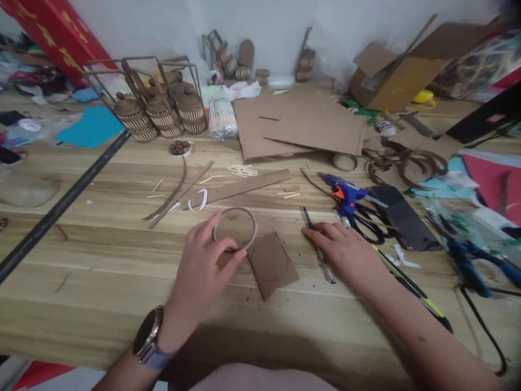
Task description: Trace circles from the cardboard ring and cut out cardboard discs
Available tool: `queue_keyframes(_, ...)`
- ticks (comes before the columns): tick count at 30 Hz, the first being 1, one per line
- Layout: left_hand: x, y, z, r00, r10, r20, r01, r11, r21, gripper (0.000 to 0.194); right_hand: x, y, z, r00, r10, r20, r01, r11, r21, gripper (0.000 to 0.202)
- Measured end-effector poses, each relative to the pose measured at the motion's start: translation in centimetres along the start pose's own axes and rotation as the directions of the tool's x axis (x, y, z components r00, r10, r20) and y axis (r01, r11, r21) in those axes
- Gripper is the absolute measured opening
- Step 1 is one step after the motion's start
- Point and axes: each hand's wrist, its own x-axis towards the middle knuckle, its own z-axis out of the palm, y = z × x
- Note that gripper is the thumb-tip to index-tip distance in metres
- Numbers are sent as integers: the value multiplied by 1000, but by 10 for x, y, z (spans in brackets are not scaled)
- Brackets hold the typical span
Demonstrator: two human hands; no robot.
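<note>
My left hand (209, 252) grips a thin cardboard ring (254, 231) by its near-left edge, holding it above the wooden table. Just right of the ring lies a square piece of brown cardboard (271, 263) with a circle drawn on it. Over on the right, the fingers of my right hand (340, 247) are closed on a pen (307, 218), which lies at or just above the tabletop. Beyond that hand are a blue hot glue gun (345, 193), black-handled scissors (368, 228) and a dark phone (402, 217). A yellow-black utility knife (419, 293) lies beside my right forearm.
Cardboard strips (244, 187) and small sticks (243, 170) lie in the middle. Lidded miniature baskets with tall handles (163, 117) stand at the back left, near a dish of brown beads (179, 147). Large cardboard sheets (301, 122) and an open box (391, 76) are behind.
</note>
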Motion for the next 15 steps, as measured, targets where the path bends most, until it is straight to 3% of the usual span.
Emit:
queue_keyframes(2,-3,-15,-7,998,-54,-26,55,997,56,19,0,2,1,1000,-10,-13,10,1000,-13,50)
queue_keyframes(6,-15,-32,-9,992,-118,45,110,982,155,19,-5,-5,-4,995,-10,-95,6,999,-45,45)
queue_keyframes(10,-22,-36,-2,983,-146,115,120,971,206,16,-14,-49,-11,959,57,-278,-68,997,-33,29)
queue_keyframes(15,-24,-40,6,987,-151,55,135,965,227,11,-19,-115,-2,955,133,-266,-127,991,39,74)
